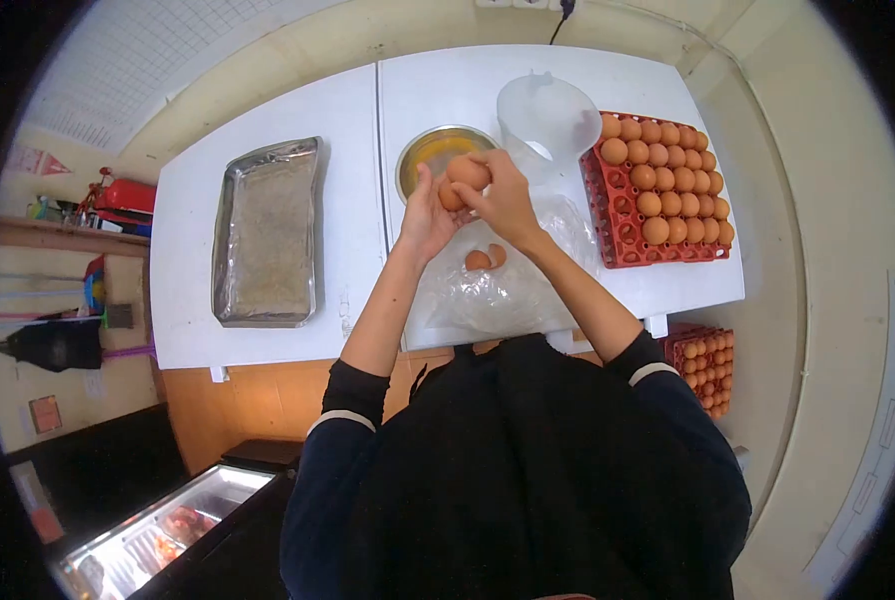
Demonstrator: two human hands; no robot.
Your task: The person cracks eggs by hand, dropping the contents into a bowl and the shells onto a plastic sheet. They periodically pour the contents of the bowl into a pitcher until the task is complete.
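Close over the near rim of a metal bowl [404,178], my two hands meet. My right hand [507,200] is closed around a brown egg [467,172]. Just below it, a second brown egg [450,196] rests in the fingers of my left hand [427,222], its thumb raised; the two eggs overlap in this view. Yellow egg liquid [432,150] shows inside the bowl. Broken eggshells [479,260] lie on a clear plastic bag [507,295] between my forearms.
A translucent plastic jug [547,110] stands right of the bowl. Stacked red egg trays [617,225] with many brown eggs sit at the table's right side, with more trayed eggs [707,370] below. A rectangular metal pan [267,230] lies on the left of the white table [357,120].
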